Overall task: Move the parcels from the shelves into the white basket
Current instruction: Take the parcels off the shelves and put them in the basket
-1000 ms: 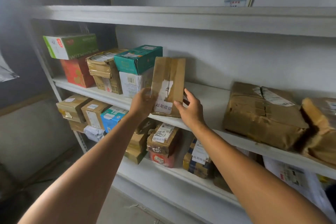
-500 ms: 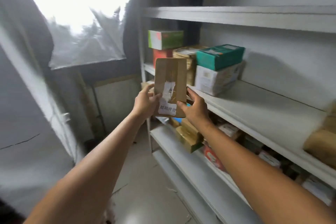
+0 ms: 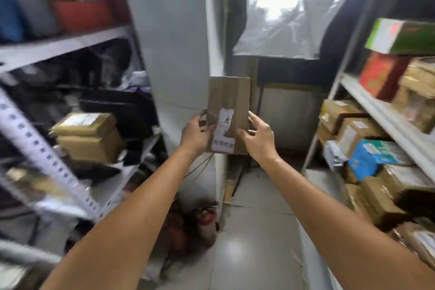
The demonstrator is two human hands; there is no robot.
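I hold a flat brown cardboard parcel [image 3: 227, 103] with a torn white label upright in front of me, in the aisle between two shelf units. My left hand [image 3: 197, 134] grips its lower left edge and my right hand [image 3: 257, 137] grips its lower right edge. More parcels stay on the white shelves [image 3: 386, 117] to my right: a green and white box [image 3: 400, 36], a red box [image 3: 381, 76], a blue box [image 3: 374, 157] and several brown cartons. No white basket is in view.
A second shelf unit [image 3: 58, 43] on the left holds two stacked brown boxes [image 3: 87, 136] and dark bags. A grey pillar [image 3: 174, 35] stands straight ahead, with a plastic-covered window [image 3: 289, 4] beside it. Dark and red clutter [image 3: 193, 226] lies on the floor at the pillar's foot.
I have taken the parcel off the shelf and turned left with it; the shelves that were ahead are now at my right. Both hands keep their hold.
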